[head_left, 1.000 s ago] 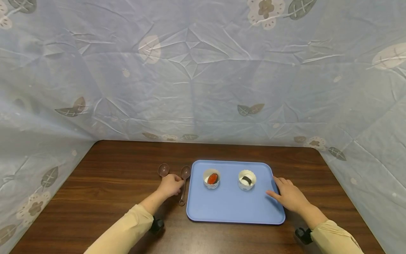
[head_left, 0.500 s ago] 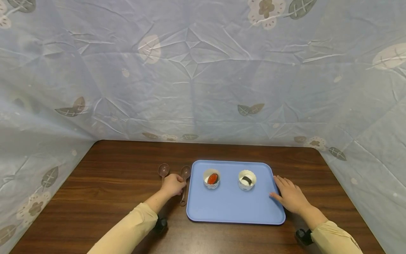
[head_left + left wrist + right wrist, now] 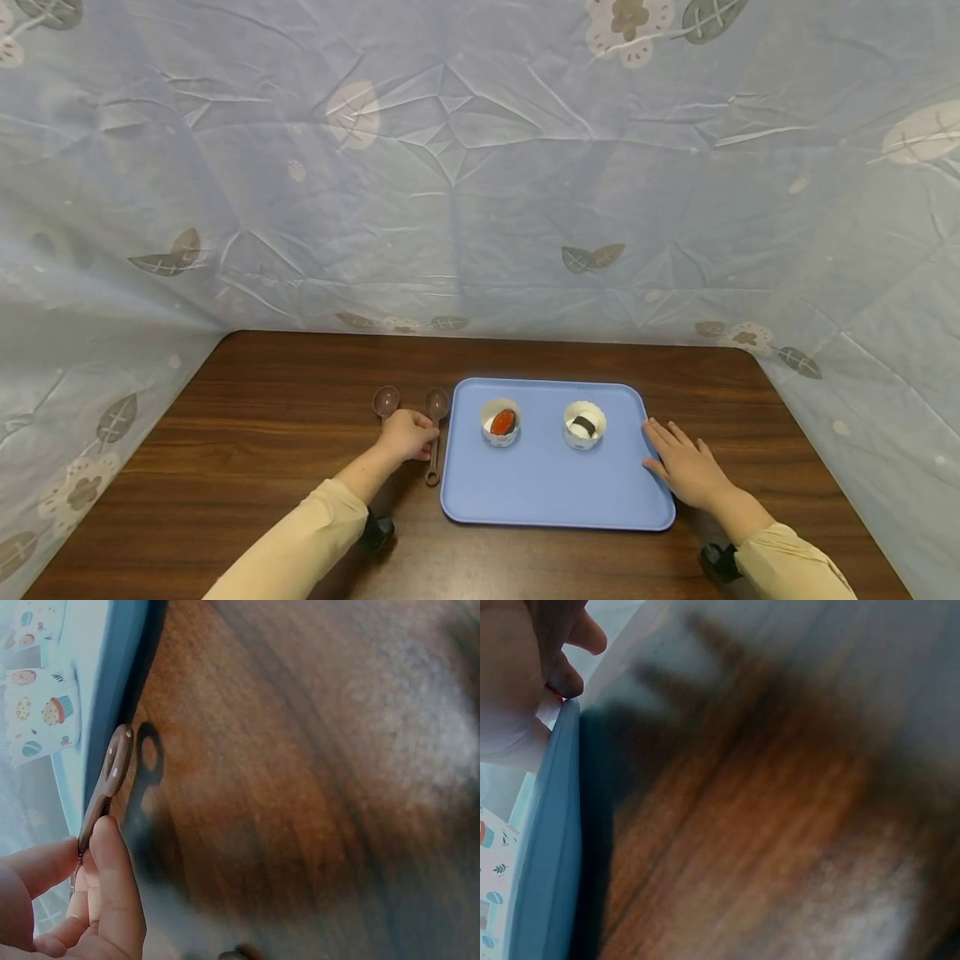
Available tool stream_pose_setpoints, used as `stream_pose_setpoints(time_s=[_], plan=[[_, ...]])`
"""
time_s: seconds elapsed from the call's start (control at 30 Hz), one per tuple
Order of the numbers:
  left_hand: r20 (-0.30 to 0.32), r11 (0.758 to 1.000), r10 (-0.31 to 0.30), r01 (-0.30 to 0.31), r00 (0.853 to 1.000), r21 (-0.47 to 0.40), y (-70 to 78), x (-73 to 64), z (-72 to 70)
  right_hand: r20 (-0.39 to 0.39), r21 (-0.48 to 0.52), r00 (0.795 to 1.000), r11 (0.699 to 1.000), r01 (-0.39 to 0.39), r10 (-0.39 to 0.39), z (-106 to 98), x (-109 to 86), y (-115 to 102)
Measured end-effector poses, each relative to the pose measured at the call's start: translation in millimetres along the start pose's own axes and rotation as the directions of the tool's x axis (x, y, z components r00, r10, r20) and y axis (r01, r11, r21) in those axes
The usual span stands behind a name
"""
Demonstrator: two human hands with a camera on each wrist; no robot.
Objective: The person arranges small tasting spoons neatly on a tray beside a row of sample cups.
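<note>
My left hand (image 3: 407, 435) pinches the handle of a brown see-through spoon (image 3: 437, 403) between thumb and fingers. This spoon stands just left of the blue tray (image 3: 555, 500), its bowl pointing away from me. In the left wrist view the handle's ring end (image 3: 118, 761) shows beside the tray's wall, with a ring-shaped shadow on the wood. A second brown spoon (image 3: 386, 401) lies further left, its handle partly hidden behind my left hand. My right hand (image 3: 686, 468) rests at the tray's right edge, fingers straight and spread, fingertips touching the rim in the right wrist view.
On the tray stand two patterned paper cups: the left cup (image 3: 492, 410) holds a sushi piece with orange-red topping (image 3: 503, 422), the right cup (image 3: 589, 409) a white one with a black band (image 3: 583, 427). A printed sheet (image 3: 480, 208) walls off the brown table's (image 3: 300, 392) back and sides.
The pinched spoon has shifted slightly, its bowl a little to the left and its ring end slightly right. My right thumb has drawn back toward the tray's right edge. Tray and cups have not moved.
</note>
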State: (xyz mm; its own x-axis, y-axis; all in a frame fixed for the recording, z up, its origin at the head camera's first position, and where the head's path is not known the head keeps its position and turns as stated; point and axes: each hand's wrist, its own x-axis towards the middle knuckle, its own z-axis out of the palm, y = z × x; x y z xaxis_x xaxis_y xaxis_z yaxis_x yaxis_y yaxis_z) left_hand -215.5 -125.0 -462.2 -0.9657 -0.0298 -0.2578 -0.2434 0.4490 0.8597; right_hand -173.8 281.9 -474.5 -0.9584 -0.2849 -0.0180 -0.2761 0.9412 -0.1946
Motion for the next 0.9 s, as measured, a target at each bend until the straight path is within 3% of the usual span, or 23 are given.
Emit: stream_pose_setpoints(time_s=[0.23,0.9], plan=[[0.030,0.994,-0.029,0.032,0.999,-0.108,4.2,-1.3,-2.6,0.017,0.000,1.000,1.000,0.006,-0.006,0,-2.0,-2],[0.159,0.979,-0.024,0.055,0.987,-0.196,25.7,-5.1,-8.9,0.021,-0.019,1.000,1.000,0.013,-0.012,1,-1.0,-4]])
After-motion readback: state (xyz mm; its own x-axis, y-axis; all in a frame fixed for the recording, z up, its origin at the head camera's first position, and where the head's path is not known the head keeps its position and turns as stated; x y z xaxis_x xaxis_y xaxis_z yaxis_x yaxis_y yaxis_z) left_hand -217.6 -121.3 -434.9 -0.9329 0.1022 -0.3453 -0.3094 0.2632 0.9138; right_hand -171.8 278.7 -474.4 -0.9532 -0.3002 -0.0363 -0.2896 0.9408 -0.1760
